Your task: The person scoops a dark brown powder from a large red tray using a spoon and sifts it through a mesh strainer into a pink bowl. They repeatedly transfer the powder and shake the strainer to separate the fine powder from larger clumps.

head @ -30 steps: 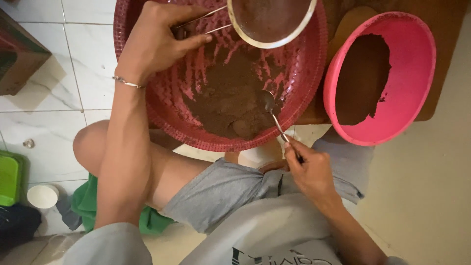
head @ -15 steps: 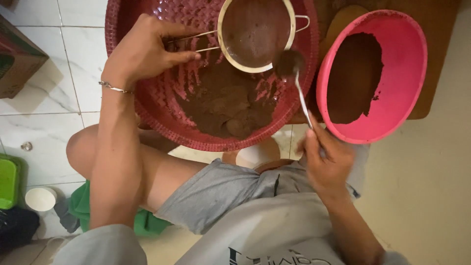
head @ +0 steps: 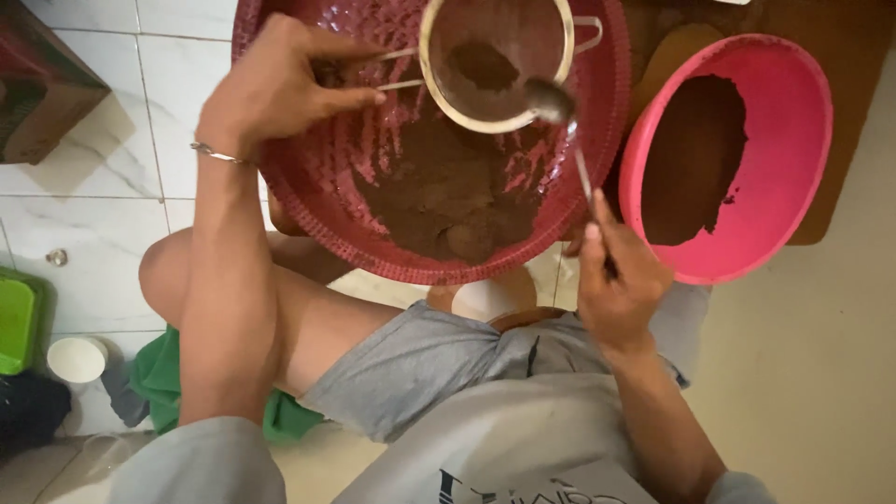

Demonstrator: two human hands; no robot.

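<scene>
My left hand (head: 275,89) grips the wire handle of a round metal sieve (head: 495,65) and holds it over a big dark red woven tray (head: 308,201). Brown powder lies in the sieve and in a heap on the tray (head: 448,196). My right hand (head: 616,280) holds a metal spoon (head: 560,117) by its handle. The spoon's bowl rests at the sieve's right rim. A pink plastic bowl (head: 793,159) with more brown powder stands to the right of the tray.
I sit on a white tiled floor (head: 93,205) with my bare knee (head: 168,271) under the tray. A brown board (head: 840,56) lies under the pink bowl. At left are a box (head: 47,93), a green container (head: 14,322), a white cup (head: 77,359) and a green cloth (head: 159,378).
My right hand lifted the spoon from the powder heap on the tray up to the sieve's rim. The sieve came lower into view, with the left hand still on its handle.
</scene>
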